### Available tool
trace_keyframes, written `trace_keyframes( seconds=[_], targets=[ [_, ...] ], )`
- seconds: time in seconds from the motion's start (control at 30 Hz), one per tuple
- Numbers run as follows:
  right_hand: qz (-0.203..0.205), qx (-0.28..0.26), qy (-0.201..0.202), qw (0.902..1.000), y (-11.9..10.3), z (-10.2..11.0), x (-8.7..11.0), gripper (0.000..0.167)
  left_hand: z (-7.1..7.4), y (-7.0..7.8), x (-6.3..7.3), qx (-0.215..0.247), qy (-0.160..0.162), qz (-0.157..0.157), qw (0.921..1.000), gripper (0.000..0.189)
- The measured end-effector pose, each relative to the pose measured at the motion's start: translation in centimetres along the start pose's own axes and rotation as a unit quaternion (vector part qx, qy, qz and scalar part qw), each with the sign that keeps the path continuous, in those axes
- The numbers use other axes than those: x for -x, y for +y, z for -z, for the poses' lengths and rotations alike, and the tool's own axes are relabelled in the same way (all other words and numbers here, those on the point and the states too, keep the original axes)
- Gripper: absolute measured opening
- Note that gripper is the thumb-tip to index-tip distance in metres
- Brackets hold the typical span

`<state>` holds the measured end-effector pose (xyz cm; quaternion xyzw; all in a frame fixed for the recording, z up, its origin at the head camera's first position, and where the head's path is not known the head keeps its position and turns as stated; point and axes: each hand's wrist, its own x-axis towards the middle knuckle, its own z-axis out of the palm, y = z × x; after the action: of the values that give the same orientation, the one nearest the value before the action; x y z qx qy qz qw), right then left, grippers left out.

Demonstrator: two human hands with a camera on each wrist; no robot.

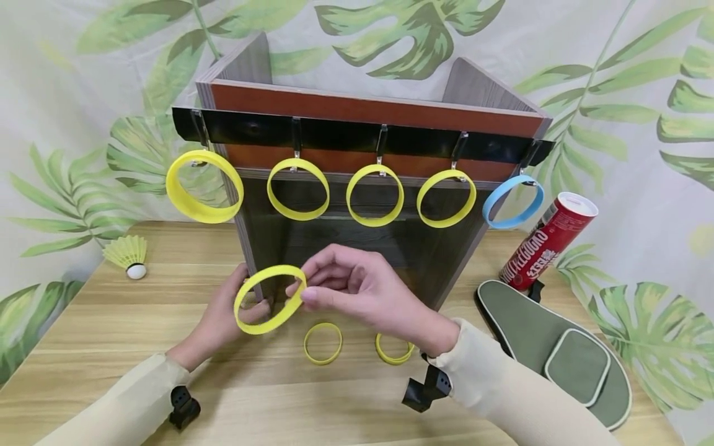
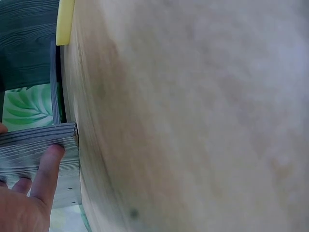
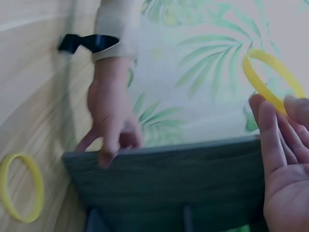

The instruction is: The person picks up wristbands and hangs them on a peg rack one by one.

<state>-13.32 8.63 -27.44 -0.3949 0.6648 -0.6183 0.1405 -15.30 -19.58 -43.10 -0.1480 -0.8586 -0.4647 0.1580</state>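
Between thumb and fingers, my right hand (image 1: 370,291) pinches a yellow ring (image 1: 279,317), raised above the table in front of a wooden cabinet (image 1: 351,102). The right wrist view also shows this ring (image 3: 270,92) at the fingertips. My left hand (image 1: 223,316) grips the front edge of the cabinet's left side panel, low down; in the left wrist view its fingers (image 2: 48,169) lie against the panel (image 2: 67,174). On the cabinet's black strip (image 1: 334,139), hooks carry several yellow rings (image 1: 206,217) and a blue ring (image 1: 537,201) at the right end.
More yellow rings lie on the table (image 1: 223,396): one ring (image 1: 322,362) and overlapping rings (image 1: 393,360) near my right wrist. A yellow shuttlecock (image 1: 127,254) sits at left. On the right are a red can (image 1: 549,241) and an olive-green case (image 1: 524,322).
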Motion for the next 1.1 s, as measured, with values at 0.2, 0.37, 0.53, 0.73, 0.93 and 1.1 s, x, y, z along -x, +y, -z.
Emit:
trace_keyframes(
  seconds=[0.2,0.37,0.53,0.73,0.93,1.1],
  targets=[
    [0.055,-0.046,0.067,0.9952,-1.5,-1.0,-0.8,0.021,-0.1,0.1,0.0,0.008,-0.010,0.024,0.9996,0.065],
    [0.088,-0.071,0.126,0.9855,-2.4,-1.3,-1.5,0.022,-0.1,0.3,-0.1,0.008,-0.005,0.017,0.9998,0.067],
    [0.092,-0.084,0.175,0.9766,-3.2,-1.4,-2.3,0.021,0.0,0.2,-0.1,0.010,-0.001,0.004,0.9999,0.069],
    [0.087,-0.099,0.215,0.9676,-3.2,-1.3,-2.8,0.019,-0.1,0.1,-0.1,0.013,-0.001,-0.007,0.9999,0.068],
    [0.071,-0.117,0.239,0.9614,-2.9,-1.3,-3.2,0.015,0.0,0.2,-0.2,0.017,0.000,-0.007,0.9998,0.063],
    [0.049,-0.119,0.244,0.9613,-2.5,-1.3,-3.2,0.015,0.1,0.3,-0.2,0.018,-0.006,-0.002,0.9998,0.066]
  ],
)
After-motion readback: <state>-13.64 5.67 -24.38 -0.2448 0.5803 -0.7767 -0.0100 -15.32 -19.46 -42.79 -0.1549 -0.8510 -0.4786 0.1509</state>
